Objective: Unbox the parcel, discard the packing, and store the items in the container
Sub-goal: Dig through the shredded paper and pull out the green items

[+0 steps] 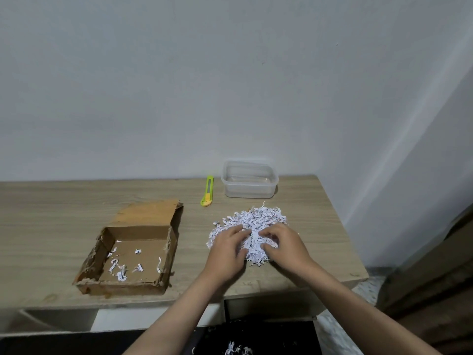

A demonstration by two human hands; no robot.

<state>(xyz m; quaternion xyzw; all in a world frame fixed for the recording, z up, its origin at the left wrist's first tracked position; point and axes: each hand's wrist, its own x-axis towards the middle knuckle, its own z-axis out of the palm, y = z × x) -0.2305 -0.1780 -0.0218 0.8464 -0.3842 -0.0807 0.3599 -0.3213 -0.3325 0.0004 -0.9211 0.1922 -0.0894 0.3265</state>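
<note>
Head view: parcel box (133, 254) open on the surface (51, 226), emptied except for a few stray shreds. Shredded paper pile (252, 221) dumped right of it. Left hand (227, 249) and right hand (284, 245) are on the pile, fingers curled into the shreds. Container (249, 179) behind is empty. No items visible yet; sorting, discarding and storing remain.

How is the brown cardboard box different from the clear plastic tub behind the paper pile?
The cardboard box is opaque brown with torn, ragged edges; the plastic tub is see-through with smooth, rounded corners. The box looks wider and shallower and lies near the front of the desk, with its flap folded back; the tub stands at the back by the wall. A few paper shreds lie in the box; the tub looks empty. Both are open on top.
</note>
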